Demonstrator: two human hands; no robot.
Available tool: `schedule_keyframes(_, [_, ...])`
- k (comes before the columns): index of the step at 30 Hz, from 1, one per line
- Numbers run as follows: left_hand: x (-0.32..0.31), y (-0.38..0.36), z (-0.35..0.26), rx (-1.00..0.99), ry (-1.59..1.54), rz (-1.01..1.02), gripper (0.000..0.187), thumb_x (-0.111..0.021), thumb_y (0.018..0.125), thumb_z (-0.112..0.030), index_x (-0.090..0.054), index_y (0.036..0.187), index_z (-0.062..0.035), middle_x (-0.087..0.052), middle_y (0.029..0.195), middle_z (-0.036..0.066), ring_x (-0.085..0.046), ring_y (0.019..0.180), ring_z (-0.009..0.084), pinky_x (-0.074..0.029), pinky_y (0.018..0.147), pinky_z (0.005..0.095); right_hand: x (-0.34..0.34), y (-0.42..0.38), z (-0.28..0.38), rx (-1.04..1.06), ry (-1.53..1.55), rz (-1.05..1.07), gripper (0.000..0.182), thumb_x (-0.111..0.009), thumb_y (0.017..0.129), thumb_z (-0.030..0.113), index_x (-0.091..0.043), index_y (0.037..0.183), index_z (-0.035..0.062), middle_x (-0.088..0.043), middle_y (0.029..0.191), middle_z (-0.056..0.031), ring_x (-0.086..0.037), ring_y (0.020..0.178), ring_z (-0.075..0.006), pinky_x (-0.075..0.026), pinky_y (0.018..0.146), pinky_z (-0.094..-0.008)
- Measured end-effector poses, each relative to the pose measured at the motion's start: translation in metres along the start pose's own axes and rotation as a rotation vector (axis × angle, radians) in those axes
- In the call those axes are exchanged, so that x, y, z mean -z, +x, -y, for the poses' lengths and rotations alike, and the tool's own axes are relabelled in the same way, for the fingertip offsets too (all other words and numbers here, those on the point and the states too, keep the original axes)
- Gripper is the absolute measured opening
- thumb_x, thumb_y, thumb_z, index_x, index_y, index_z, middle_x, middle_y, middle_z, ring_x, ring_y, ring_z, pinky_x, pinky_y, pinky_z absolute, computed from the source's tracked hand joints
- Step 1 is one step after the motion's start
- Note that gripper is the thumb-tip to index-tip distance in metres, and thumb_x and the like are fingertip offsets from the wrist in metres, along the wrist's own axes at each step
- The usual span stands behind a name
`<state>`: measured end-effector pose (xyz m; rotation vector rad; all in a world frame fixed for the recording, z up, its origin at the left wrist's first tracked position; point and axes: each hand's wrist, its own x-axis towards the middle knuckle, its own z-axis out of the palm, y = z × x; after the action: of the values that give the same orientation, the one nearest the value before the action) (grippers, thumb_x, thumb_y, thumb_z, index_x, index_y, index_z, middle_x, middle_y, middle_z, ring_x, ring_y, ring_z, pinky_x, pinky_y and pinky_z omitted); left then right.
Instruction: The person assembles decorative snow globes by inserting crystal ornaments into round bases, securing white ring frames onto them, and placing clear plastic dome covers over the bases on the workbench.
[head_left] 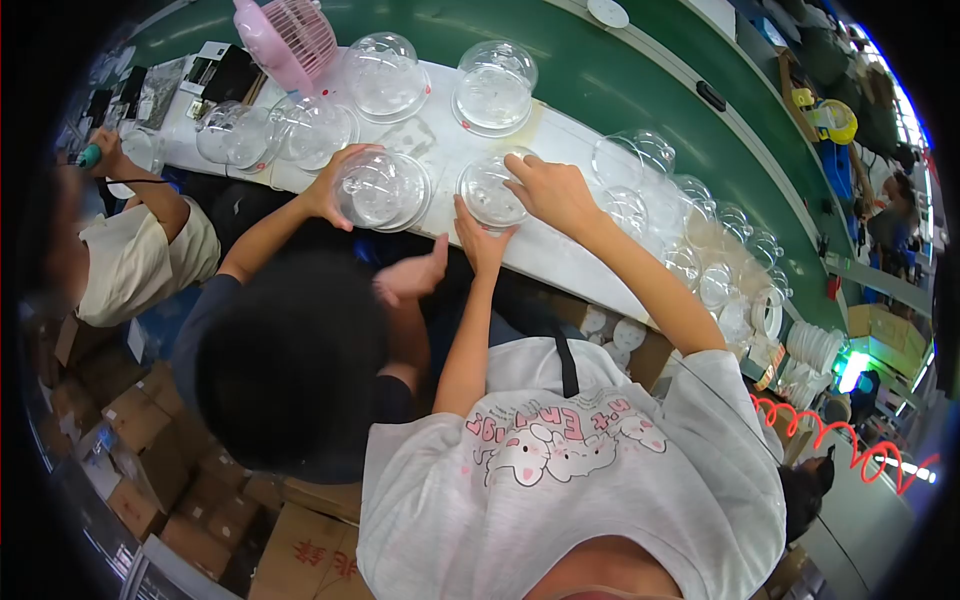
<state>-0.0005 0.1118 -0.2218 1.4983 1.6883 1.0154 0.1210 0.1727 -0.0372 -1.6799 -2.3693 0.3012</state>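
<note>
A clear round plastic piece (492, 190) with a rim lies at the near edge of the white table. My left hand (483, 237) grips its near rim from below, fingers at the edge. From the right, my right hand (556, 192) bends over the same piece, fingertips on its far right side. What lies under those fingertips is too small to make out. Just left of it is a clear dome on a round base (380, 190), held by a co-worker's hand (328, 192). That person's other hand (415, 272) is off the table edge.
Clear domes (497, 85) stand along the table's far side beside a pink fan (290, 45). Several clear domes (715, 285) cluster at right. Another person at far left holds a teal tool (90, 156). Cardboard boxes (150, 440) fill the floor; a red coiled hose (840, 430) hangs right.
</note>
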Motion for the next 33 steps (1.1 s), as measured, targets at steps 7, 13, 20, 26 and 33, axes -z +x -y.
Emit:
schedule_keyframes(7, [-0.004, 0.001, 0.002, -0.089, 0.068, -0.035, 0.118, -0.085, 0.049, -0.025, -0.013, 0.136, 0.0053, -0.027, 0.137, 0.026, -0.032, 0.121, 0.0417, -0.028, 0.1, 0.0453, 0.001, -0.002, 0.004, -0.023, 0.019, -0.014, 0.022, -0.058, 0.081, 0.024, -0.048, 0.095, 0.0109, -0.056, 0.071, -0.0117, -0.059, 0.058, -0.0295, -0.046, 0.047, -0.0387])
schedule_keyframes(13, [-0.001, 0.001, 0.0, -0.029, 0.044, 0.015, 0.119, -0.086, 0.047, -0.024, -0.013, 0.136, 0.0056, -0.029, 0.135, 0.027, -0.036, 0.116, 0.0424, -0.03, 0.098, 0.0454, -0.006, -0.008, 0.01, -0.091, 0.076, -0.069, 0.023, -0.058, 0.081, 0.025, -0.048, 0.096, 0.0101, -0.056, 0.071, -0.0113, -0.059, 0.059, -0.0304, -0.046, 0.048, -0.0393])
schedule_keyframes(20, [-0.002, 0.0, 0.002, -0.075, 0.067, -0.003, 0.117, -0.085, 0.051, -0.033, -0.014, 0.136, 0.0067, -0.028, 0.135, 0.029, -0.031, 0.123, 0.0419, -0.027, 0.102, 0.0453, -0.007, -0.003, -0.001, -0.052, 0.134, -0.04, 0.024, -0.058, 0.082, 0.027, -0.049, 0.096, 0.0105, -0.057, 0.073, -0.0115, -0.058, 0.062, -0.0318, -0.046, 0.051, -0.0407])
schedule_keyframes(26, [-0.001, 0.0, 0.0, -0.047, 0.046, 0.01, 0.118, -0.085, 0.05, -0.034, -0.015, 0.136, 0.0066, -0.029, 0.134, 0.028, -0.032, 0.122, 0.0416, -0.029, 0.101, 0.0454, -0.001, 0.001, -0.002, 0.024, 0.098, -0.005, 0.023, -0.059, 0.08, 0.026, -0.05, 0.095, 0.0112, -0.059, 0.073, -0.0102, -0.06, 0.063, -0.0308, -0.047, 0.051, -0.0397])
schedule_keyframes(33, [-0.005, 0.0, 0.008, -0.097, 0.06, -0.025, 0.113, -0.085, 0.05, -0.034, -0.02, 0.134, 0.0056, -0.034, 0.13, 0.027, -0.035, 0.118, 0.041, -0.03, 0.099, 0.0459, 0.003, 0.003, -0.002, 0.058, 0.084, 0.06, 0.022, -0.059, 0.08, 0.026, -0.05, 0.094, 0.011, -0.059, 0.075, -0.0099, -0.06, 0.065, -0.03, -0.048, 0.051, -0.0384])
